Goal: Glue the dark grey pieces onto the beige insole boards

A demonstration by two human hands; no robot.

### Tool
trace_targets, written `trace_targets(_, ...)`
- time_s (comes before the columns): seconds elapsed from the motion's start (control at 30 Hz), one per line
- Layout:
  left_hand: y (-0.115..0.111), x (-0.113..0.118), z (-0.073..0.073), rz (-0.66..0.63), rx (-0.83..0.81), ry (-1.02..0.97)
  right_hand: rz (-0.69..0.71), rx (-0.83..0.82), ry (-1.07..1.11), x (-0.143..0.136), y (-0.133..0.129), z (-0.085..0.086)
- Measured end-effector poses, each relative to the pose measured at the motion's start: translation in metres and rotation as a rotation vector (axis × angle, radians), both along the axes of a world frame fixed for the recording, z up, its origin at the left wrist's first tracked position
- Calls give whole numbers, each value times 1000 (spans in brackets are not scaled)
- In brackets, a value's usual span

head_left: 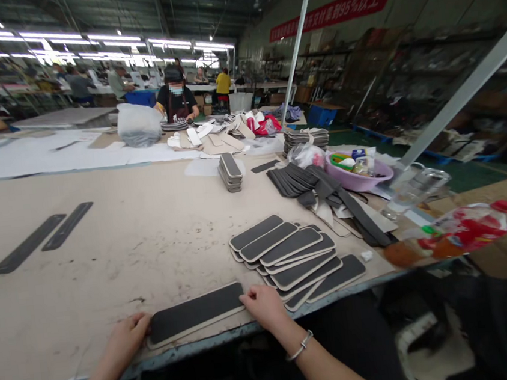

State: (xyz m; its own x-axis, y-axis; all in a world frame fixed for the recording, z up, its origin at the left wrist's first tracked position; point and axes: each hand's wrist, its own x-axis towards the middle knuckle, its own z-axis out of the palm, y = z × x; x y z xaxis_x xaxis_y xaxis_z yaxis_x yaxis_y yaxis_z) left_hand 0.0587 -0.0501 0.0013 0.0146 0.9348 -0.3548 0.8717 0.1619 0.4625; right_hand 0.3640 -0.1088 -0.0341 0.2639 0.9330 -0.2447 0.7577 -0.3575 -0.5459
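A long dark-grey panel [196, 312] with rounded corners and a beige edge lies along the front of the table. My left hand [127, 341] grips its left end between thumb and curled fingers. At the opposite end, my right hand [266, 306], with a bracelet on the wrist, pinches the corner. Just beyond that hand, a fanned-out pile of similar panels [302, 245] overlaps on the tabletop. Further back stands a neat stack of the same kind of pieces [232, 167]. Two narrower dark strips [30, 242] lie apart on the left.
The beige-covered table [109, 278] ends in a blue-grey front edge. To the right are dark fabric strips [293, 180], a pink basin [361, 183], a clear jug [425, 187] and a red-labelled bottle [461, 231]. Across the table, a masked co-worker [175, 98] sits near scattered pieces.
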Motion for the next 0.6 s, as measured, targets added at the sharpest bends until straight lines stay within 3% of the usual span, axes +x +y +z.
trace_targets(0.37, -4, -2, 1, -59, -104, 43, 43, -24, 38, 3, 1, 5)
trace_targets(0.6, -3, -1, -4, -123, -20, 159, 52, -97, 8, 4, 5, 4)
